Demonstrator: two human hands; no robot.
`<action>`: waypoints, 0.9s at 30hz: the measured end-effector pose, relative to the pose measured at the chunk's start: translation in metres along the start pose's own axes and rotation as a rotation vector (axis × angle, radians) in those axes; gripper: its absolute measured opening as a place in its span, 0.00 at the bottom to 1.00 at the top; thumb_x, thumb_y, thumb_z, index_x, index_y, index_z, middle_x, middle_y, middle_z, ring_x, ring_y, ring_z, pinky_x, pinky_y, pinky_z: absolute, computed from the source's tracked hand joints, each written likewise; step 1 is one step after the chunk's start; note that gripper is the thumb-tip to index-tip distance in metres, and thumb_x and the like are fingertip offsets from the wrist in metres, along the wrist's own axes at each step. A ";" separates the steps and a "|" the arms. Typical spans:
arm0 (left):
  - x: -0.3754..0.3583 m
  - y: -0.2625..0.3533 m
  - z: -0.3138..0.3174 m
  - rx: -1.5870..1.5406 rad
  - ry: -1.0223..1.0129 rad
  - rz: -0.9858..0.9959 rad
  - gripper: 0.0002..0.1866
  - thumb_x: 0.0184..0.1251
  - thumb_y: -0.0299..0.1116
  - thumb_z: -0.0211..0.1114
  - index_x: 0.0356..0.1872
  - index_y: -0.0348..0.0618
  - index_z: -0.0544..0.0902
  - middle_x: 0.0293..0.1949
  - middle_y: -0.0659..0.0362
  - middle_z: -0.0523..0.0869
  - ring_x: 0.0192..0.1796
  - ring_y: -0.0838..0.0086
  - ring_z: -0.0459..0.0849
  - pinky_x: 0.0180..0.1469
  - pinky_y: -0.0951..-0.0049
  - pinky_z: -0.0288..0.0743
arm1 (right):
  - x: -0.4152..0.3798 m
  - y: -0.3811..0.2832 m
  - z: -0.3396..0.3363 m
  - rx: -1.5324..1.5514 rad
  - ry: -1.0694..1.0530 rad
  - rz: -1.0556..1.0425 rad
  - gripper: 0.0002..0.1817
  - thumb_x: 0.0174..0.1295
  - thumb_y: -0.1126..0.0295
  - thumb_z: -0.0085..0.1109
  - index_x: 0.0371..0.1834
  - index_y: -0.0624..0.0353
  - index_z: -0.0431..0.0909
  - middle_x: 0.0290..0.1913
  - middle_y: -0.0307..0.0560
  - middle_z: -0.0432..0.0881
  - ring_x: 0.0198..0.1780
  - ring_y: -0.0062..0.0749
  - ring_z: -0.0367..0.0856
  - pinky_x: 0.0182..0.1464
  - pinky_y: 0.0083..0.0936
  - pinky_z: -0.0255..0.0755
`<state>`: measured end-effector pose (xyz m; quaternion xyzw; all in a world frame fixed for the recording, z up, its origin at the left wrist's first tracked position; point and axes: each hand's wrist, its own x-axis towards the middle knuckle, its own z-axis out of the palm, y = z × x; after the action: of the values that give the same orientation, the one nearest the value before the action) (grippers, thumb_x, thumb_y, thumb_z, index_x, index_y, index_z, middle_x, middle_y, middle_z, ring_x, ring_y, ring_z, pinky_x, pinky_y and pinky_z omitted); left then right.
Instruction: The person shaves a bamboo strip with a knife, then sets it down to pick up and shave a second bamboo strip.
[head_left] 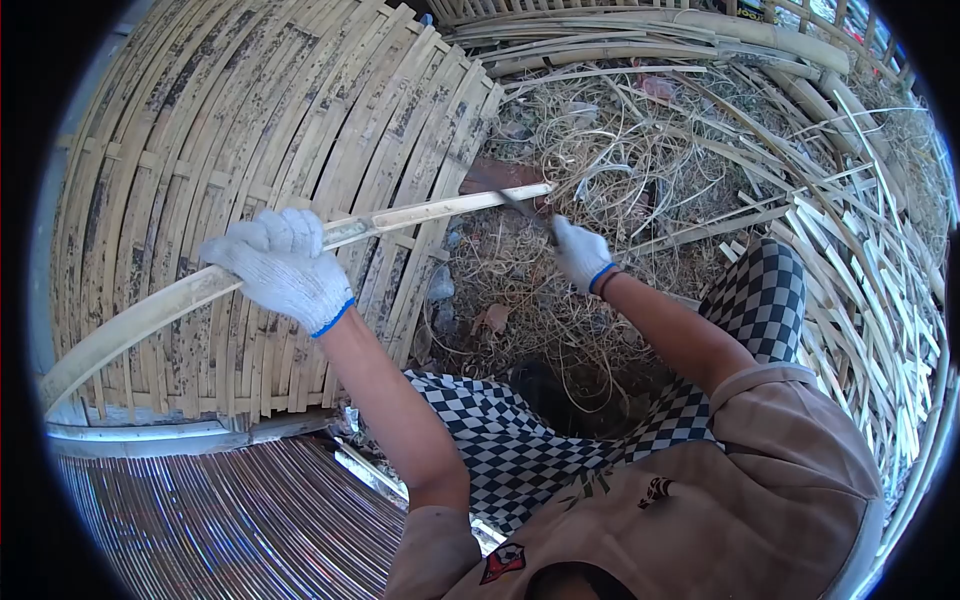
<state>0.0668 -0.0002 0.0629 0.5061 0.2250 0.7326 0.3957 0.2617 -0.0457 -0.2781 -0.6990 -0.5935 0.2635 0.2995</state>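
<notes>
My left hand (282, 262), in a white knit glove with a blue cuff, is wrapped round a long split bamboo pole (425, 213). The pole runs from the lower left edge past the glove to an end in the middle of the view. In my right hand (582, 254), gloved the same way, is a knife (518, 206) with a long dark blade, its handle mostly hidden by the fingers. The blade crosses the bamboo near that end; whether it has cut in cannot be made out.
A slatted bamboo panel (250, 110) lies at the left, beneath the pole. Curly bamboo shavings (620, 170) cover the ground ahead. Pale split strips (870, 310) are heaped at the right. Thick bamboo poles (720, 28) lie along the back. A ribbed surface (230, 520) is at lower left.
</notes>
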 end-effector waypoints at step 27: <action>0.005 0.001 -0.011 -0.032 0.038 -0.051 0.32 0.81 0.58 0.51 0.14 0.58 0.60 0.11 0.68 0.55 0.13 0.79 0.48 0.15 0.74 0.43 | 0.011 0.013 -0.008 -0.077 -0.172 0.292 0.21 0.62 0.67 0.60 0.55 0.68 0.74 0.47 0.67 0.87 0.51 0.60 0.87 0.53 0.48 0.81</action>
<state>0.0552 0.0042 0.0617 0.4799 0.2335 0.7351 0.4181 0.2777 -0.0375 -0.2822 -0.7635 -0.5190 0.3400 0.1793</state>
